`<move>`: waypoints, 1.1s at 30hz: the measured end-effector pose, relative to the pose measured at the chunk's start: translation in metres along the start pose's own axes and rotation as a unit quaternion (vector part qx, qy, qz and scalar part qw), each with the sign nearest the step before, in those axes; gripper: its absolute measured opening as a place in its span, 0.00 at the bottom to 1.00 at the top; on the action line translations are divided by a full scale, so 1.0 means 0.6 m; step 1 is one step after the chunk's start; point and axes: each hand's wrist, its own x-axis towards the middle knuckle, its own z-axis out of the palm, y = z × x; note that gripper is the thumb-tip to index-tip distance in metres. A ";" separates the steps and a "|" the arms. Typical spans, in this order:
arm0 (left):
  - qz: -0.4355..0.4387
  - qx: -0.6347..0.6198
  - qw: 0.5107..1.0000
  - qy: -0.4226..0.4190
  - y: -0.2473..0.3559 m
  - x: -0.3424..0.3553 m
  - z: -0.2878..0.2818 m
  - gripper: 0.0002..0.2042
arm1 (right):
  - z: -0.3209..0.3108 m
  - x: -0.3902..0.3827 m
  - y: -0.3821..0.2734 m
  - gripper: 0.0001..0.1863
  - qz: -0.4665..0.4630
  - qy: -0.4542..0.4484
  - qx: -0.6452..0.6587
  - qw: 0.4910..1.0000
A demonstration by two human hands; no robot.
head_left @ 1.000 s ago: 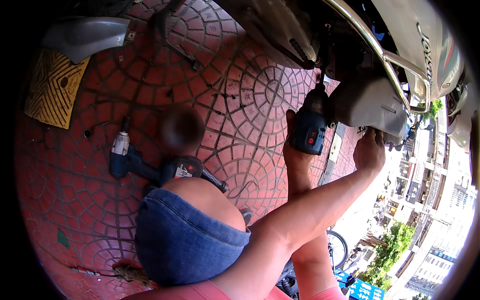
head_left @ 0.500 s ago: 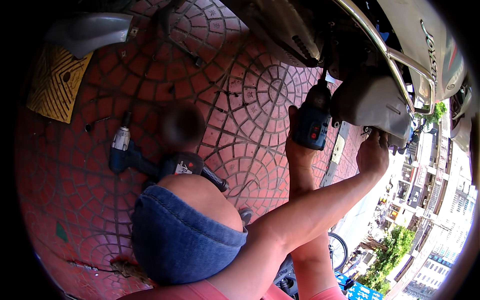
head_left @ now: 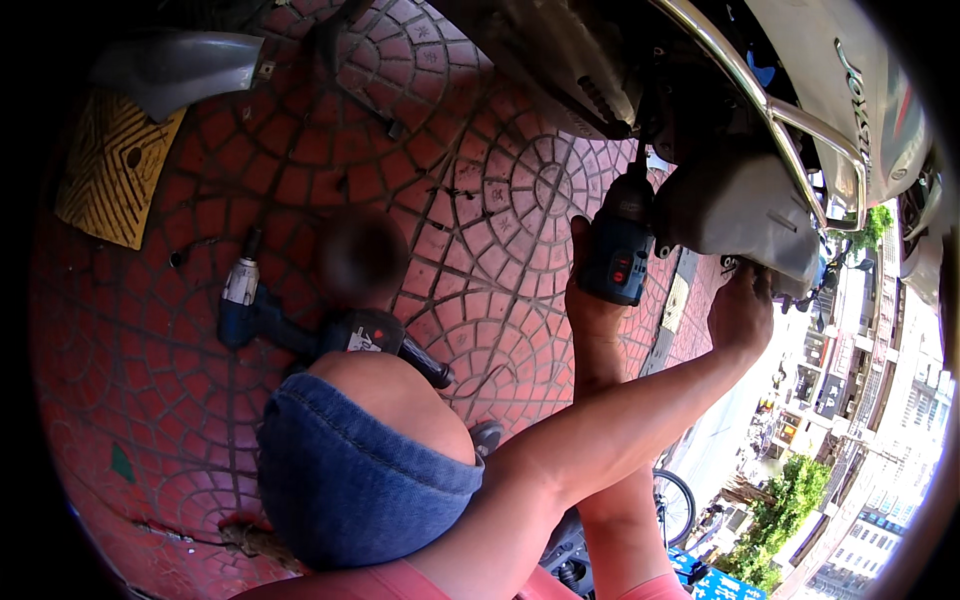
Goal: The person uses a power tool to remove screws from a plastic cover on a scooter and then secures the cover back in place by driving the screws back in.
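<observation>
My right hand (head_left: 596,312) is wrapped round a blue and black cordless drill (head_left: 618,245) with small red lights on its back. Most of the grip is hidden behind the tool's body. The drill points away from me, its bit reaching into the dark underside of a scooter (head_left: 800,60). My left arm crosses over the right one. At the lower edge of a silver-grey rounded cover (head_left: 745,205) on the scooter, my left hand (head_left: 741,312) is closed with its fingertips on that edge; whether a small part is also in them is hidden.
A second blue power tool (head_left: 258,312) with a silver nose lies on the red paving (head_left: 480,330), beside my knee (head_left: 395,395). Farther left are a yellow ramp block (head_left: 118,170) and a grey panel (head_left: 180,68). A chrome guard bar (head_left: 745,70) curves above the cover.
The drill and my right hand have shifted very slightly left and nearer. My left hand stays at the cover's edge. The whole view has drifted a little.
</observation>
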 end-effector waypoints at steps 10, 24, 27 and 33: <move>0.043 0.016 0.999 0.028 -0.019 0.015 0.014 0.22 | 0.010 -0.012 0.014 0.11 0.002 0.005 -0.002 1.000; 0.032 0.001 0.999 0.033 -0.015 0.012 0.005 0.17 | 0.027 -0.026 0.027 0.09 0.147 0.022 0.186 0.971; 0.028 -0.003 0.999 0.026 -0.016 0.019 0.000 0.17 | 0.037 -0.017 0.008 0.08 0.187 0.058 0.276 0.941; 0.044 0.007 0.999 0.018 -0.017 0.019 0.001 0.16 | 0.029 -0.009 0.023 0.09 0.113 0.040 0.202 0.972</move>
